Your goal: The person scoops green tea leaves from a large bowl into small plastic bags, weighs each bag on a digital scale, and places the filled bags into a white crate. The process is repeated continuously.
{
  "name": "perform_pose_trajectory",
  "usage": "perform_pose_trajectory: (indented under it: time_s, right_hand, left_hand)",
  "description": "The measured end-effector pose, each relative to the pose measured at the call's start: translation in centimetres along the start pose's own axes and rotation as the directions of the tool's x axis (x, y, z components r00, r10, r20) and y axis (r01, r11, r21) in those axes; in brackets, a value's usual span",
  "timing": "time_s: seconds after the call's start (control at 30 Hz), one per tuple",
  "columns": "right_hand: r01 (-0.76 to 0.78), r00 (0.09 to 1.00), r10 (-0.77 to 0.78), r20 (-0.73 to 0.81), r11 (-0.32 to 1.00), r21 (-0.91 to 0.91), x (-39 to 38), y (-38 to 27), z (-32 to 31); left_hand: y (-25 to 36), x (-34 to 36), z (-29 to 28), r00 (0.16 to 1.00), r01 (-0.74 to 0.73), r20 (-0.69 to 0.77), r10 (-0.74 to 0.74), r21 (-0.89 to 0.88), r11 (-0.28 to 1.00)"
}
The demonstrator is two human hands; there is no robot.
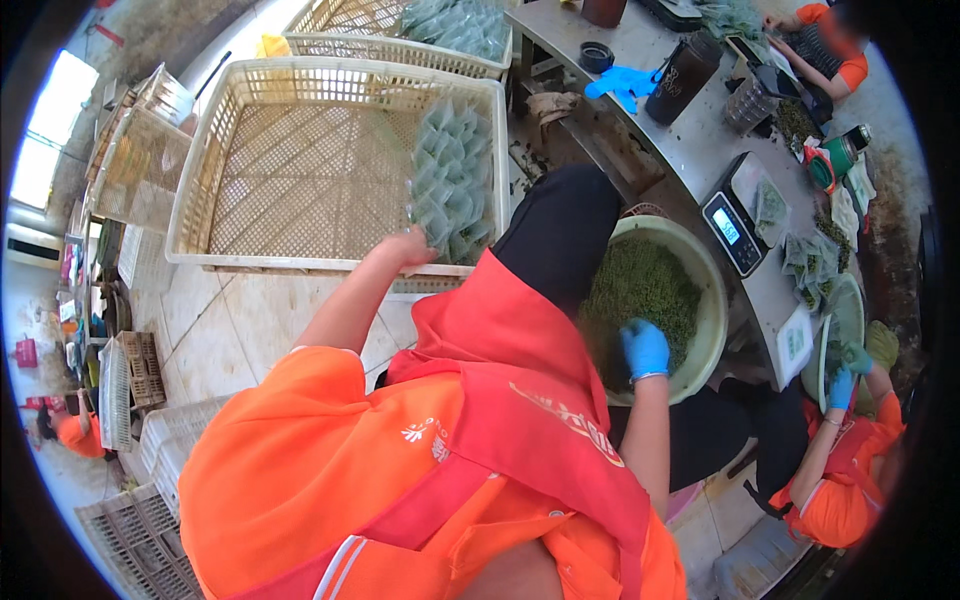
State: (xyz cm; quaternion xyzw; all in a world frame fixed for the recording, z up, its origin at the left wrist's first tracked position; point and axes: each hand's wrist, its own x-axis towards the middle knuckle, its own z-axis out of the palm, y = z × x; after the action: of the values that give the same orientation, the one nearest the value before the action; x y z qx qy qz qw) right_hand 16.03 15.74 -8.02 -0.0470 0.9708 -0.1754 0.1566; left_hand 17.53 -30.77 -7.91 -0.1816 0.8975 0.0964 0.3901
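Note:
My bare left hand [408, 248] is at the near wall of a large cream plastic crate [300, 175]. Its fingers are closed on the edge of a plastic bag, and their tips are partly hidden. Rows of clear bags with green contents [448, 185] overlap along the crate's right side. My right hand [645, 350], in a blue glove, reaches into a pale round basin [715, 310] between my legs. Small green peppercorn-like berries [640, 280] fill it, and the gloved fingers curl into them.
On the metal table [690, 150] at right stand a digital scale [742, 215], filled bags [810, 260], a dark tumbler [685, 78] and a blue glove [625, 85]. A co-worker's gloved hand [840, 388] is over another basin [848, 320]. More crates [145, 170] stand at left.

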Motion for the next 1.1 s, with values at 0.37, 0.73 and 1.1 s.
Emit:
perform_pose_trajectory:
  time_s: [0.37,0.73,1.1]
  right_hand:
    - [0.149,0.910,-0.087,0.406,0.981,-0.124,-1.2,-0.4,6.4]
    - [-0.210,0.971,0.215,0.102,0.570,0.794,-3.0,-0.6,-0.6]
    - [0.034,0.940,0.265,-0.216,0.557,0.830,-1.7,0.6,-6.6]
  left_hand:
    - [-4.7,-1.1,-3.4,0.992,0.051,-0.102,-0.076,-0.228,0.972]
    - [-4.0,4.2,-1.0,0.969,-0.009,0.237,0.063,-0.222,0.975]
    - [6.4,-3.5,-8.0,0.595,-0.289,-0.783,0.181,0.001,0.957]
